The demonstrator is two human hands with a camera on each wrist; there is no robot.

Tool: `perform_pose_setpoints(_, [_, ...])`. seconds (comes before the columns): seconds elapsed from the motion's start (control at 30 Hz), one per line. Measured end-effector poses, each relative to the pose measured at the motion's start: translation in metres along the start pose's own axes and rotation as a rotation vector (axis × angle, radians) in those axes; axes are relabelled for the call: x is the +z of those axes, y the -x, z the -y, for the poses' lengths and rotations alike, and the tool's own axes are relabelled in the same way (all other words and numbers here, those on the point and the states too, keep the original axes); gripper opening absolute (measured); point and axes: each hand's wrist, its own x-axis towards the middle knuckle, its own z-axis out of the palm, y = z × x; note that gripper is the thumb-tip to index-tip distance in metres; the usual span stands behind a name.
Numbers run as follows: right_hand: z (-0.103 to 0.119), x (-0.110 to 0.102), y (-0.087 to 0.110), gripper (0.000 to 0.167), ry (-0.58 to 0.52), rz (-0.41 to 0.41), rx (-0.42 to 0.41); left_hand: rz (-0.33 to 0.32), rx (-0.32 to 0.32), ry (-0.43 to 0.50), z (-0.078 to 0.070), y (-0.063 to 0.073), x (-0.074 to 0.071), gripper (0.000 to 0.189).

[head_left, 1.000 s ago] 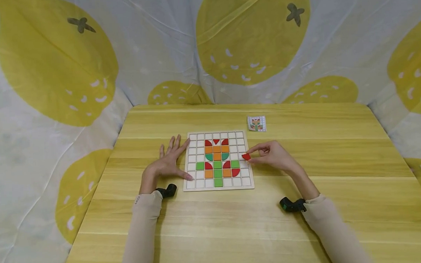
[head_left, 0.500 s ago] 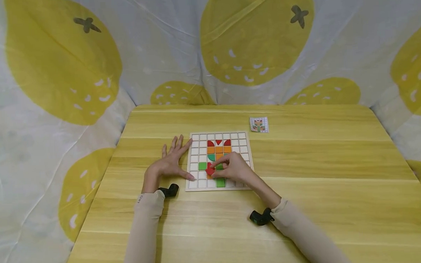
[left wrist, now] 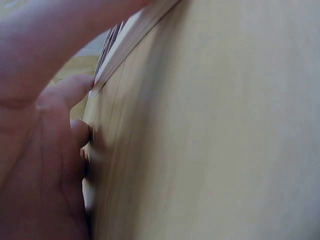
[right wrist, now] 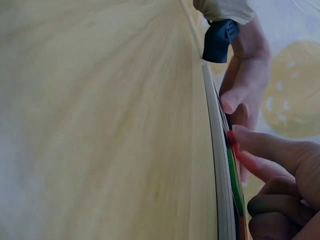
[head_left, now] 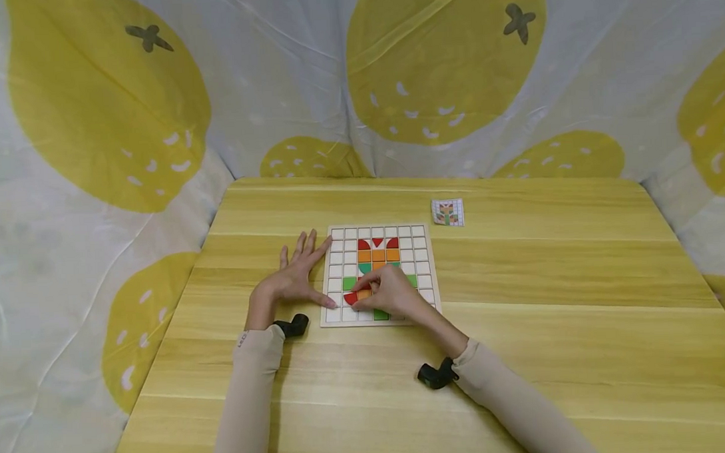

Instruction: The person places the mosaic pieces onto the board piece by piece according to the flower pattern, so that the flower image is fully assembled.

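Note:
A white gridded puzzle board (head_left: 425, 305) lies on the table, with red, orange and green tiles set in a flower-like pattern. Between thumb and index finger, my right hand (head_left: 391, 293) pinches a red quarter-round tile (head_left: 350, 298) over the board's lower left cells. The right wrist view shows the same red tile (right wrist: 233, 140) at the fingertips, close over the board. My left hand (head_left: 293, 277) is spread at the board's left edge, thumb and index finger touching its rim. Part of the pattern's middle is hidden under my right hand.
A small printed pattern card (head_left: 448, 212) lies beyond the board's upper right corner. The wooden table (head_left: 549, 260) extends to both sides, with a lemon-print curtain (head_left: 447, 70) behind it. A black wrist camera (head_left: 436, 374) sits by my right sleeve.
My right hand has carried the red tile from the board's right edge leftward across it to the lower left cells. The left hand has stayed at the left edge.

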Motion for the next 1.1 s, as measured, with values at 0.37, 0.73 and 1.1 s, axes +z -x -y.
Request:
perform_pose_setpoints(0.37, [0.0003, 0.0008, -0.0015, 0.018, -0.012, 0.004, -0.010, -0.003, -0.004, -0.014, 0.0015, 0.0011, -0.0001, 0.141])
perform_pose_setpoints(0.73, [0.0026, 0.0036, -0.0028, 0.018, 0.017, -0.022, 0.019, -0.004, 0.001, -0.008, 0.0014, 0.0009, -0.0003, 0.141])
perform_pose_setpoints(1.1, [0.0015, -0.0045, 0.0018, 0.017, 0.014, -0.012, 0.024, 0.000, 0.000, -0.008, 0.0027, 0.0023, 0.0007, 0.141])
